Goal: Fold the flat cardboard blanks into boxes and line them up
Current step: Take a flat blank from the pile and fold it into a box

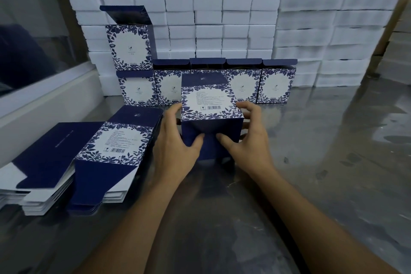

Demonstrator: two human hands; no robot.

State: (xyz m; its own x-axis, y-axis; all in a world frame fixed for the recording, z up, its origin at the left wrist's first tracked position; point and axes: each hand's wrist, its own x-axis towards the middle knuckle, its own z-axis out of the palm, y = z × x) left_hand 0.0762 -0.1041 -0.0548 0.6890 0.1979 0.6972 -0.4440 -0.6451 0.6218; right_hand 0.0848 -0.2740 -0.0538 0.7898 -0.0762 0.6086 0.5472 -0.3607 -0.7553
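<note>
Navy cardboard with a blue floral border makes up the box [210, 115] you hold at the centre of the frame, lying on its side on the grey table [311, 162]. Your left hand [178, 140] and right hand [246, 138] each curl round one side of it, thumbs pressing the navy end flap. A stack of flat blanks [89, 155] lies at lower left. Finished boxes [242, 82] stand in a row just behind, one more [129, 46] on top at the left end.
</note>
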